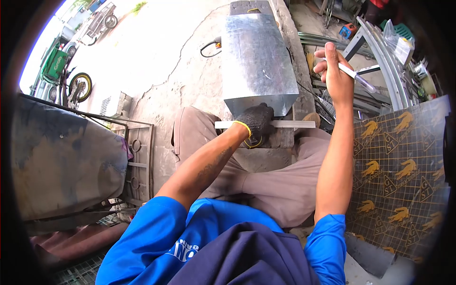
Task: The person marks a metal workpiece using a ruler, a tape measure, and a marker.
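My left hand (256, 119), in a dark knit glove with a yellow cuff, is closed around a straight pale bar (297, 124) that lies crosswise between my knees. Its fingers reach the near end of a bent sheet-metal piece (259, 57), shiny and grey, with a folded-down front edge. Bare and raised to the right of the sheet, my right hand (338, 78) grips a slim white pen (350, 72) between thumb and fingers. The pen's clear end points down to the right, apart from the metal.
A dark board with yellow crocodile prints (399, 175) stands at my right. Metal frames (380, 52) and scrap lie beyond it. To my left are a covered panel (66, 156) and a metal grille (140, 161). A motorbike (71, 88) is parked farther off.
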Motion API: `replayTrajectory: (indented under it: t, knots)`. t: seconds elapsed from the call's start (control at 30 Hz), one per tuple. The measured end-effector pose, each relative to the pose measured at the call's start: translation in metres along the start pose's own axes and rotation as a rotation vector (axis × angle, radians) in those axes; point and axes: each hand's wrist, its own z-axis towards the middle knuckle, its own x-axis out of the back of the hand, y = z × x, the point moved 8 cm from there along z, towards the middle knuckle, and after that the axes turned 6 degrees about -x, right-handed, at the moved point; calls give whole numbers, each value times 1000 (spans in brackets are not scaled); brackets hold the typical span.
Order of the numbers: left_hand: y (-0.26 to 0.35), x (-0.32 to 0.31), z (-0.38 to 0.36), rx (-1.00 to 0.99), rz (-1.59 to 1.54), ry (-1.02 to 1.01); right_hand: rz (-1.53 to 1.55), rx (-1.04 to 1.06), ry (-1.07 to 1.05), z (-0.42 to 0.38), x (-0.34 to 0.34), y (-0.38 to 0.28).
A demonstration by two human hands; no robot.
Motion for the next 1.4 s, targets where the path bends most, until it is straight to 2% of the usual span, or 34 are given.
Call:
replayTrajectory:
  t: [0.13,0.2,0.3,0.5,0.57,0.63,0.67,0.7,0.73,0.77,0.8,0.87,1.0,1.07,1.1,1.13,1.2,1.33,1.4]
  knots:
    - [8,-6,2,-29,25,-136,15,16,16,3,3,2]
    - [13,7,-5,-2,-22,40,5,19,22,1,8,3]
    - [25,13,-16,-8,96,91,-10,12,22,-1,12,0]
    - [16,-9,-6,-30,303,-15,-37,-53,24,0,13,10]
    - [24,5,-16,-20,287,35,-213,-264,-75,3,14,50]
    - [30,14,-30,-14,275,88,-341,-410,-260,2,6,120]
    - [36,18,-40,-39,243,162,-406,-304,-430,4,2,165]
    - [41,20,-50,-61,207,237,-600,-80,-553,-4,-5,178]
    - [41,17,-59,-57,205,242,-629,-172,-709,-23,-15,182]
    - [45,14,-68,-90,197,285,-827,-286,-822,-37,-21,191]
    - [48,10,-78,-122,188,329,-877,-360,-863,-51,-25,198]
    - [48,6,-87,-146,147,424,-931,-453,-926,-68,-30,196]
    - [48,8,-86,-147,160,501,-883,-441,-873,-67,-27,187]
    - [53,1,-86,-140,186,297,-782,-425,-832,-61,-19,174]
    - [53,0,-87,-139,204,289,-836,-321,-825,-59,-19,142]
    - [50,-2,-87,-140,201,299,-845,-316,-824,-61,-14,125]
    - [57,-6,-95,-310,222,416,-754,-308,-740,-67,-1,96]
    - [57,-16,-96,-353,251,297,-727,-250,-645,-93,23,44]
    - [57,-16,-98,-381,269,323,-765,-246,-599,-107,25,21]
